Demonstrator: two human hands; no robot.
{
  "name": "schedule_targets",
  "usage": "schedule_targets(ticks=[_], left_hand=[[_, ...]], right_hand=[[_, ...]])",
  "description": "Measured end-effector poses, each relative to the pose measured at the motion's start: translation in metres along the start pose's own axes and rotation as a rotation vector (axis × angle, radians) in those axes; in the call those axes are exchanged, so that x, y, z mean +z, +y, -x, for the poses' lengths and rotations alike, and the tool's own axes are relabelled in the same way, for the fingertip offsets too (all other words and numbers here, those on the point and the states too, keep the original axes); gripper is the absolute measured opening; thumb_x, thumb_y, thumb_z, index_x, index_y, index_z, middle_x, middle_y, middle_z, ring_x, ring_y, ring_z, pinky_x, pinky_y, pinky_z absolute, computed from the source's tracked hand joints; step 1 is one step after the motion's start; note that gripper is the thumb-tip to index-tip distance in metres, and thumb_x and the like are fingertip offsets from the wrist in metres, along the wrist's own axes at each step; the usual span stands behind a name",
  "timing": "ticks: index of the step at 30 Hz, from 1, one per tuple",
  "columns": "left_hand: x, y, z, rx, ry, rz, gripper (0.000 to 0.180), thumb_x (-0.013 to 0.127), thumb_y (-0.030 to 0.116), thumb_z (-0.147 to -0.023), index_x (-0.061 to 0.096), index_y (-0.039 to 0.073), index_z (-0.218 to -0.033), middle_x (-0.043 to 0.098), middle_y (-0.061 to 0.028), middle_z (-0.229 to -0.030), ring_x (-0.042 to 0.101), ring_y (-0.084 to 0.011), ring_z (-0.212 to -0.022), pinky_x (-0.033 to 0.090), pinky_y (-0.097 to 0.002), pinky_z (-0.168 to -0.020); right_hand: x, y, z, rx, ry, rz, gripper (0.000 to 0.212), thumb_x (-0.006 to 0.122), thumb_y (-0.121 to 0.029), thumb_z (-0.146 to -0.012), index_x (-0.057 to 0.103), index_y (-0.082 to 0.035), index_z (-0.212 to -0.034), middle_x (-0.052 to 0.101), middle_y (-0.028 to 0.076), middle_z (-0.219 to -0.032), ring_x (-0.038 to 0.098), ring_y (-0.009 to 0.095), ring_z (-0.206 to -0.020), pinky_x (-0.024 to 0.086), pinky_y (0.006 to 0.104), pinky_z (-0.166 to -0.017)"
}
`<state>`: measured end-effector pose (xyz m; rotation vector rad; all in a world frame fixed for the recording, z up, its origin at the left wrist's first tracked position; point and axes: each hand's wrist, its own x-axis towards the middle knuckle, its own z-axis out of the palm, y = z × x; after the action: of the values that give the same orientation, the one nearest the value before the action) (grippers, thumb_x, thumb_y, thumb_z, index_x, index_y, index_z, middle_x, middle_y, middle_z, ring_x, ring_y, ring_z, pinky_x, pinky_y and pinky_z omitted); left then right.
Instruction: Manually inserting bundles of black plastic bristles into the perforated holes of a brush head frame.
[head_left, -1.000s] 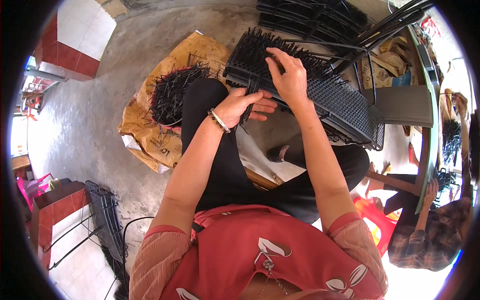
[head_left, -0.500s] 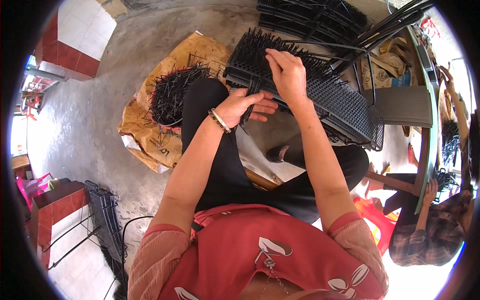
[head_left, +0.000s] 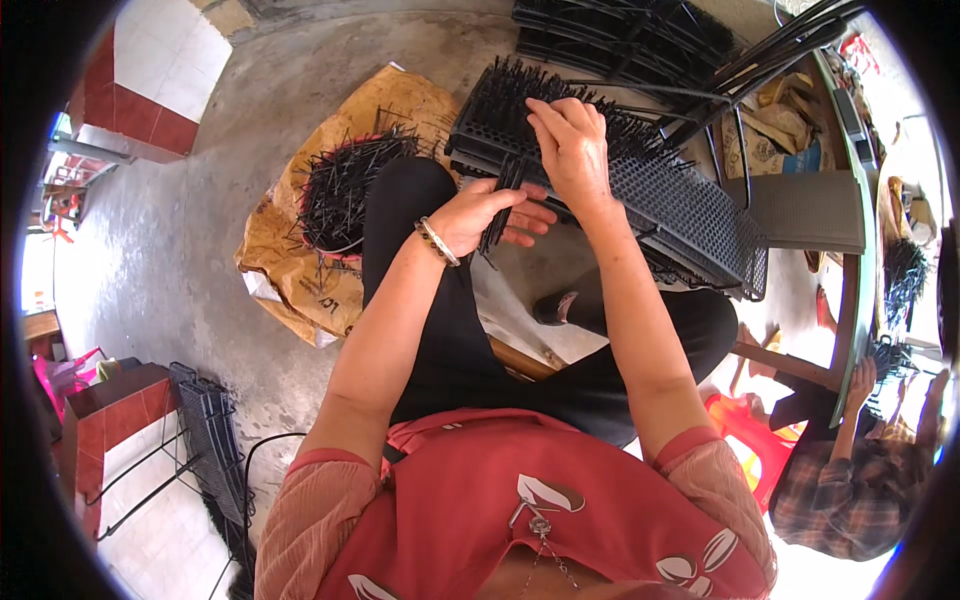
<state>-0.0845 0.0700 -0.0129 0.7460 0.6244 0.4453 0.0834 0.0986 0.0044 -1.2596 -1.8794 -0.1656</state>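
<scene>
A bundle of thin black sticks [head_left: 511, 178] is held under the thumb of my left hand [head_left: 470, 218], beside the near left end of a black perforated rack [head_left: 690, 212]. The other fingers of that hand stretch out below the bundle. Over the rack, my right hand [head_left: 578, 150] has its thumb and fingertips pinched together; what lies between them is too small to make out. Upright black sticks [head_left: 515, 92] fill the holes in the rack's far left part. Toward its right end the holes are bare.
Loose black sticks [head_left: 345, 205] are heaped in a round red-rimmed container on a brown paper sack [head_left: 275, 245] left of my knee. Black racks [head_left: 625, 35] stand beyond, another rack [head_left: 210, 425] at lower left. A co-worker's plaid sleeve [head_left: 850, 490] shows at right, beside a green-edged table [head_left: 858, 310].
My right hand has shifted slightly left and its wrist has turned a little. The left hand has barely moved. At right, the co-worker's raised arm has come down.
</scene>
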Motion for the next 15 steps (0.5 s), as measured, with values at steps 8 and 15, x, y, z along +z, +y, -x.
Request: schedule_targets(ticks=[8,15], left_hand=[[-0.002,-0.001,0.001,0.01,-0.05,-0.03,0.034,0.043,0.014,-0.094,0.05,-0.003,-0.123,0.064,-0.0214,-0.108,0.065,-0.0253,-0.094,0.055,-0.0352,-0.077],[-0.002,-0.003,0.003,-0.086,-0.07,0.025,0.02,0.045,0.009,-0.092,0.047,-0.001,-0.11,0.064,-0.0247,-0.105,0.066,-0.0286,-0.089,0.055,-0.0343,-0.073]], right_hand=[[-0.007,0.002,-0.006,-0.037,-0.071,0.043,0.016,0.065,-0.007,-0.081,0.068,-0.005,-0.096,0.058,0.008,-0.083,0.054,0.027,-0.078,0.043,0.0373,-0.073],[-0.011,0.003,-0.013,0.011,-0.087,0.076,0.013,0.066,-0.006,-0.078,0.068,-0.003,-0.09,0.06,0.011,-0.079,0.057,0.031,-0.076,0.045,0.039,-0.07]])
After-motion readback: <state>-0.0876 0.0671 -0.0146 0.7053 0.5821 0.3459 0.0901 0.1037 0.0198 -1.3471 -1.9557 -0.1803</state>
